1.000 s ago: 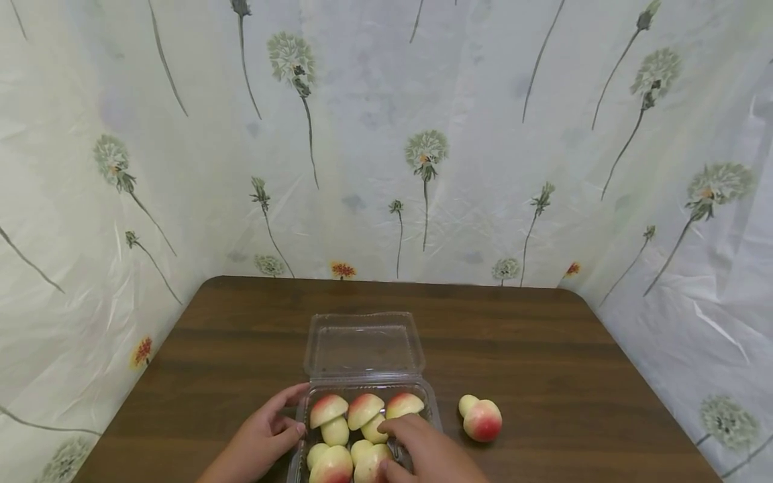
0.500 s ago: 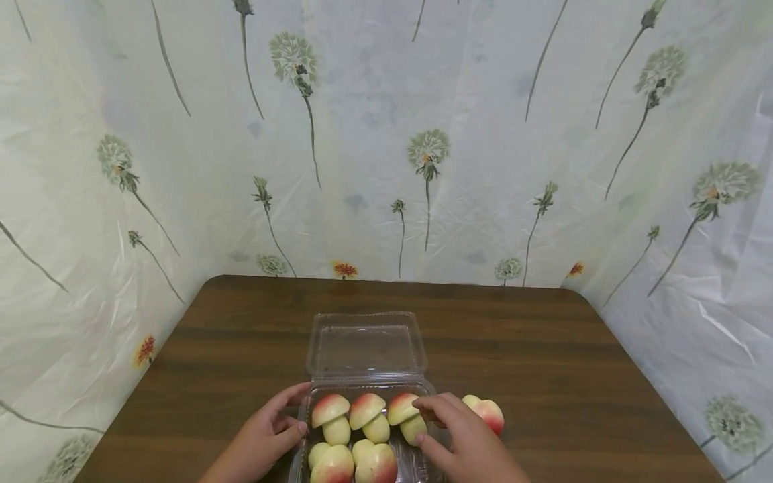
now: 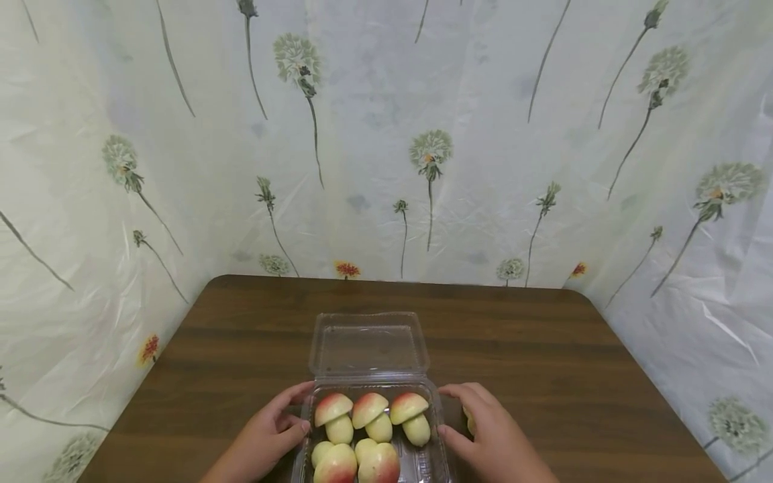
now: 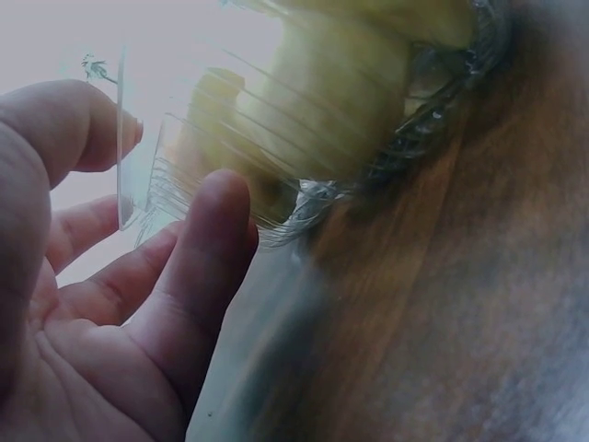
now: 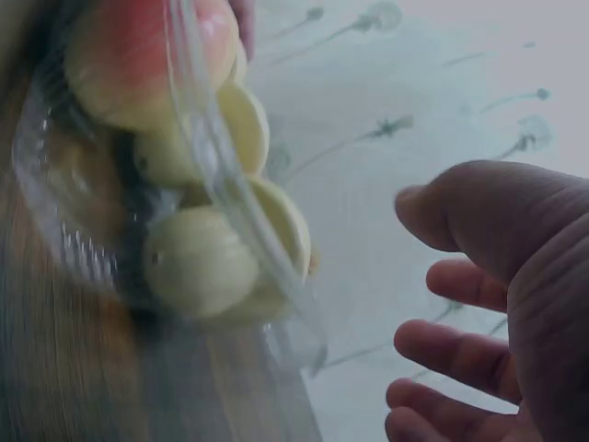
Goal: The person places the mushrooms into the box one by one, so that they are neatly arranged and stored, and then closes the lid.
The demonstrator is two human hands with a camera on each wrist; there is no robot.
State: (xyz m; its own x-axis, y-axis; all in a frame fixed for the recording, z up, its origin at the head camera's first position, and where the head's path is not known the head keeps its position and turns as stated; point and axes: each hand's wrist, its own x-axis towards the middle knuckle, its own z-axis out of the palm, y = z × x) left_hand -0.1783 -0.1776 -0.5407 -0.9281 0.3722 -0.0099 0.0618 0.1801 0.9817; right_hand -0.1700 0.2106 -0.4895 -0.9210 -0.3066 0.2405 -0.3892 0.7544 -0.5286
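A clear plastic clamshell container (image 3: 443,463) stands on the table with its lid (image 3: 370,345) folded back. Three toy-like mushrooms with red-and-yellow caps, such as the right one (image 3: 410,419), lie in its back row. Two more (image 3: 378,463) lie in front, caps toward me. My left hand (image 3: 266,433) holds the container's left edge, thumb at the rim and fingers against the ribbed wall in the left wrist view. Beside the right wall is my right hand (image 3: 492,433), its fingers (image 5: 451,354) spread and holding nothing. It mostly hides a loose mushroom (image 3: 468,421).
The dark wooden table (image 3: 531,335) has rounded far corners. Behind it and at both sides hangs a pale curtain (image 3: 362,134) printed with dandelions. The container's front right spot shows bare plastic.
My right hand has moved right, off the mushrooms and past the container's right wall, coming in front of the loose mushroom. My left hand keeps its hold on the container.
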